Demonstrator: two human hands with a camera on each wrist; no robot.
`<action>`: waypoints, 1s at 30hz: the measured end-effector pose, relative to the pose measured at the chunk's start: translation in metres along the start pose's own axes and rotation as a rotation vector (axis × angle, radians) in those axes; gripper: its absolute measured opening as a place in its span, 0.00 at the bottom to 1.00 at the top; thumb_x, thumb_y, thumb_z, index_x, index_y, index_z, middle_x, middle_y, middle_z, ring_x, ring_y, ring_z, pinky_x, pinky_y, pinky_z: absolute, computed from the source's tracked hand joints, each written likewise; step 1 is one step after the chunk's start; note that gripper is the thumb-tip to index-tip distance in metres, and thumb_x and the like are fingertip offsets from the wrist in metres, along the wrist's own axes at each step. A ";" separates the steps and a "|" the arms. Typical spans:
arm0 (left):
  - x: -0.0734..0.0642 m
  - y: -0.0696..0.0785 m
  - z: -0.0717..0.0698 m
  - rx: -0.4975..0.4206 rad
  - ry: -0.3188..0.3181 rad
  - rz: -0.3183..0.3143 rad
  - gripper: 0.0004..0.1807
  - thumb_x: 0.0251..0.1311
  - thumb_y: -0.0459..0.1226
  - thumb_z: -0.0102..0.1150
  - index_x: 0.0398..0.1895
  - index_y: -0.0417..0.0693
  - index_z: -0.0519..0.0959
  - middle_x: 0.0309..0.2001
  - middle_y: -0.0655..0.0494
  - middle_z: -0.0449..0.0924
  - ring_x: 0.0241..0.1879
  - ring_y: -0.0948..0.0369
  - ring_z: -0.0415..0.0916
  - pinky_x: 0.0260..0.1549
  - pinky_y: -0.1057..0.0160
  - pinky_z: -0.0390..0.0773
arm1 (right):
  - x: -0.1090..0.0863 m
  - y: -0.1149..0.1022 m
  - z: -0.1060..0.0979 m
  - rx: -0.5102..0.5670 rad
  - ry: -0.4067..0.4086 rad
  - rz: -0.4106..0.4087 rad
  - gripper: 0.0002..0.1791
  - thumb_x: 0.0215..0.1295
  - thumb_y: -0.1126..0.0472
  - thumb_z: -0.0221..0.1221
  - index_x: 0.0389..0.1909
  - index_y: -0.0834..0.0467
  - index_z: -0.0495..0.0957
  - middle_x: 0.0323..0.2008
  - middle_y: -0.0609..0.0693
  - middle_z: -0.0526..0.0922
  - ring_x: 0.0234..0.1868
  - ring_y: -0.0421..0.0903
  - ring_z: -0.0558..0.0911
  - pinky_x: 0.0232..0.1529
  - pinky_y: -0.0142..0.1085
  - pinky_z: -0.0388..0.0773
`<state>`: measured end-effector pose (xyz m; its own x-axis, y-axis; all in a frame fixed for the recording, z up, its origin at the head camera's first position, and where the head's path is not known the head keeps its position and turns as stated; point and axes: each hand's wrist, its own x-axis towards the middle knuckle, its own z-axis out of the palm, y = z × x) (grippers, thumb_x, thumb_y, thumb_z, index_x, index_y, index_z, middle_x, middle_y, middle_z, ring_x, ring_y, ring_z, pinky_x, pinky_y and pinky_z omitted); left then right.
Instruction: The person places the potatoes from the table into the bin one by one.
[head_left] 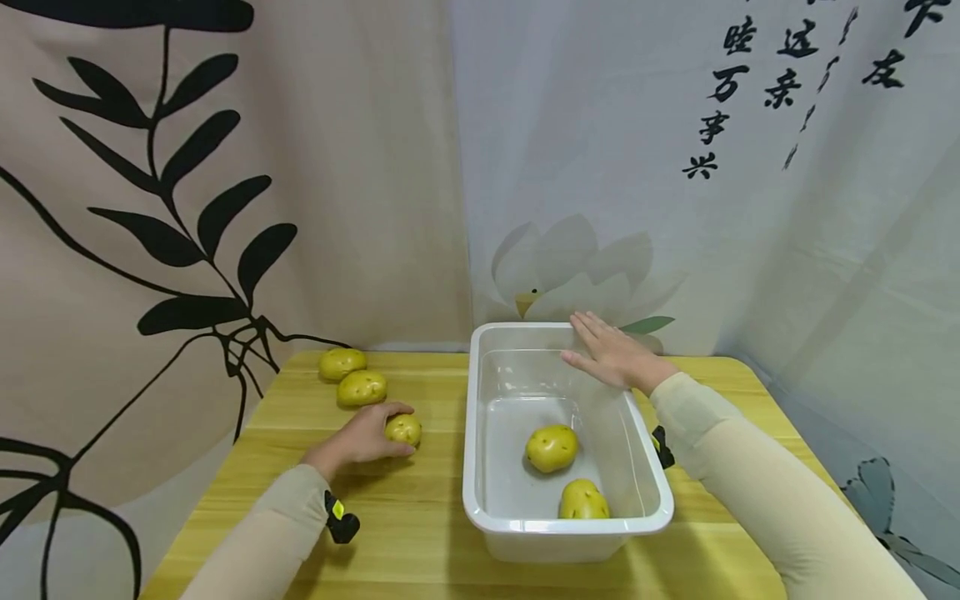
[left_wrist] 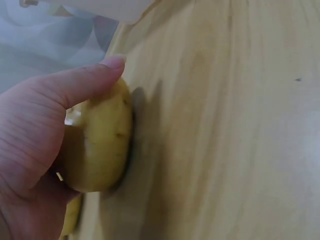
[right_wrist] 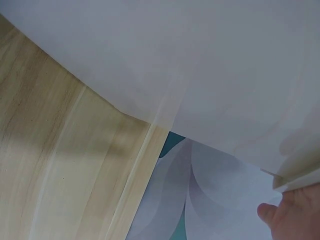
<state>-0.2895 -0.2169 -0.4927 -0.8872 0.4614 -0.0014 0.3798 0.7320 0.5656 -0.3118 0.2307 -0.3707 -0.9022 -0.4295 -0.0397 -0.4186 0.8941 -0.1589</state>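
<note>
My left hand (head_left: pixel 369 435) wraps its thumb and fingers around a yellow potato (head_left: pixel 403 430) low over the table, left of the bin. In the left wrist view the thumb lies along the top of that potato (left_wrist: pixel 102 140). Farther back, two more potatoes (head_left: pixel 362 388) sit close together. The white plastic bin (head_left: pixel 567 527) holds one potato (head_left: pixel 552 448) near its middle and another potato (head_left: pixel 583 500) at the near wall. My right hand (head_left: pixel 617 353) rests on the bin's far right corner, its fingers straight over the rim.
The wooden table (head_left: pixel 420 533) reaches back to a hanging cloth (head_left: pixel 375 167) printed with plants and writing. The bin stands right of the table's middle. A black wrist camera (head_left: pixel 341 518) sits at the left cuff.
</note>
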 end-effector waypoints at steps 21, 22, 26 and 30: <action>-0.001 -0.012 0.031 -0.081 0.235 -0.091 0.41 0.36 0.54 0.79 0.57 0.52 0.75 0.48 0.56 0.78 0.42 0.58 0.76 0.39 0.55 0.76 | 0.000 -0.001 0.000 -0.008 0.003 -0.010 0.46 0.72 0.33 0.34 0.76 0.62 0.40 0.76 0.59 0.41 0.75 0.57 0.40 0.70 0.54 0.44; -0.001 -0.012 0.031 -0.081 0.240 -0.091 0.41 0.36 0.53 0.79 0.57 0.52 0.76 0.48 0.57 0.78 0.41 0.59 0.76 0.38 0.55 0.76 | 0.000 -0.001 0.000 -0.008 0.002 -0.010 0.46 0.72 0.33 0.34 0.76 0.62 0.40 0.76 0.59 0.41 0.75 0.57 0.40 0.70 0.54 0.44; 0.000 -0.012 0.031 -0.069 0.257 -0.083 0.39 0.37 0.53 0.78 0.56 0.53 0.76 0.45 0.56 0.79 0.39 0.59 0.76 0.36 0.57 0.76 | 0.000 -0.001 -0.001 -0.008 -0.001 -0.013 0.46 0.72 0.33 0.34 0.75 0.63 0.40 0.75 0.60 0.41 0.75 0.58 0.39 0.70 0.55 0.44; -0.001 -0.012 0.030 -0.088 0.262 -0.074 0.38 0.39 0.51 0.78 0.56 0.52 0.76 0.44 0.55 0.79 0.37 0.60 0.76 0.34 0.58 0.76 | 0.000 -0.001 -0.001 -0.014 -0.006 -0.011 0.46 0.72 0.33 0.34 0.75 0.62 0.40 0.76 0.59 0.40 0.75 0.57 0.39 0.71 0.54 0.43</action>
<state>-0.2854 -0.2106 -0.5244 -0.9535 0.2548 0.1611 0.2974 0.7074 0.6412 -0.3113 0.2298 -0.3695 -0.8968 -0.4403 -0.0441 -0.4303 0.8910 -0.1452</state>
